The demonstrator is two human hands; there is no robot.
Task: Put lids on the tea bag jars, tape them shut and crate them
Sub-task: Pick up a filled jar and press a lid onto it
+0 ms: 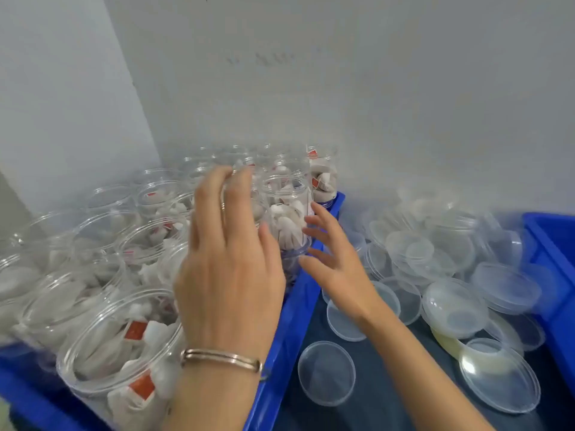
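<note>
A blue crate (pixel 298 309) on the left holds several clear plastic jars of white tea bags with red tags, all without lids. One open jar (pixel 287 209) stands taller near the crate's right wall. My left hand (pixel 230 259), a bracelet on its wrist, hovers over the jars with fingers spread, just left of that jar. My right hand (pixel 333 262) reaches in from the right with fingers spread, its fingertips at the jar's right side. Neither hand holds anything. A nearer open jar (pixel 124 353) fills the lower left.
Several loose clear lids (pixel 326 373) lie piled on a dark surface at right, more heaped toward the wall (pixel 417 247). A second blue crate's edge (pixel 550 247) shows at far right. A pale wall stands close behind.
</note>
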